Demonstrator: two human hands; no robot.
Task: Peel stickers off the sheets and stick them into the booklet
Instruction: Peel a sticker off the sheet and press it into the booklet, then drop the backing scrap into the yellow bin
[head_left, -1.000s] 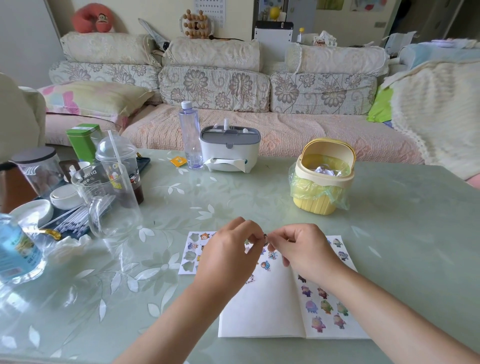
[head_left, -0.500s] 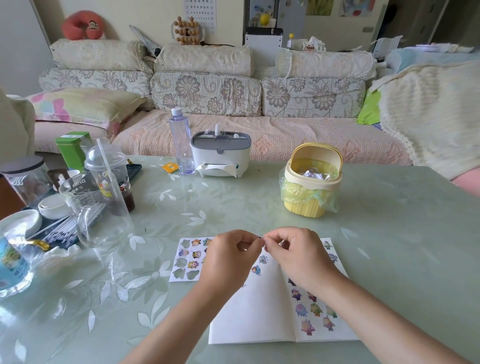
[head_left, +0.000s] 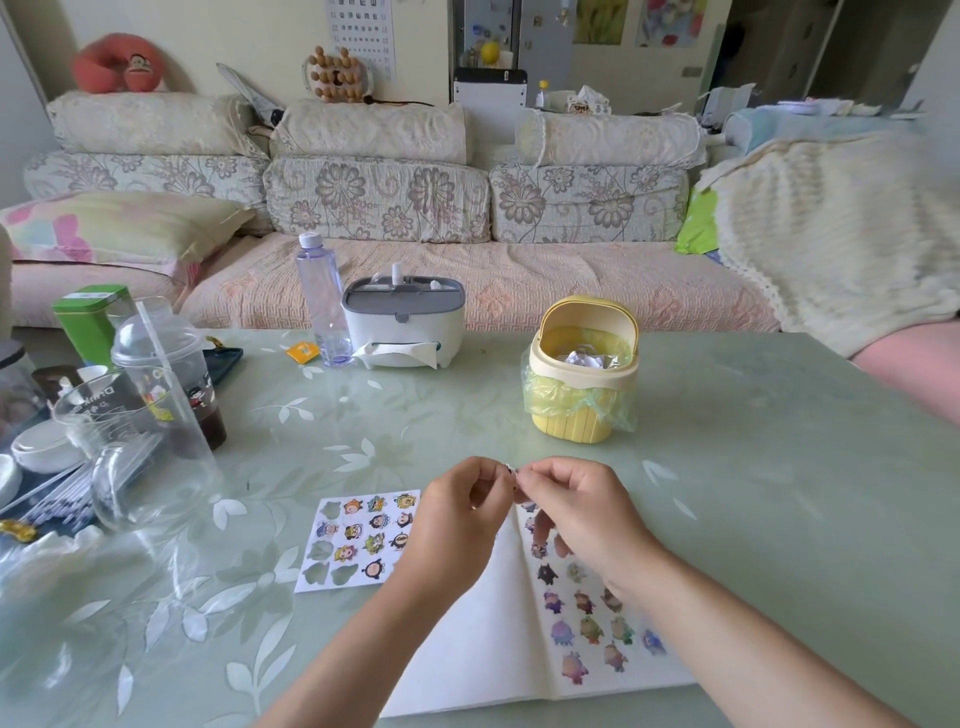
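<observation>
Hands meet above the top edge of the booklet, fingertips touching. Left hand and right hand both pinch a tiny sticker between thumb and forefinger, held off the page. The design is too small to make out. The other fingers of both hands are curled in.

The booklet lies open and flat on the green table at the near edge, partly under both forearms. Its left page is blank white and its right page carries rows of cartoon stickers. The sticker sheet lies flat just left of the booklet, with its right edge hidden behind the left hand. It has several empty cut-outs in the left column and bottom row, and figures fill the rest.

A yellow bin with a green liner stands beyond the hands, lid up and crumpled paper inside. A tissue box and water bottle stand side by side at the far edge. A domed cup with a straw, a glass jug and a green tin crowd the left side. A floral sofa runs behind the table.
</observation>
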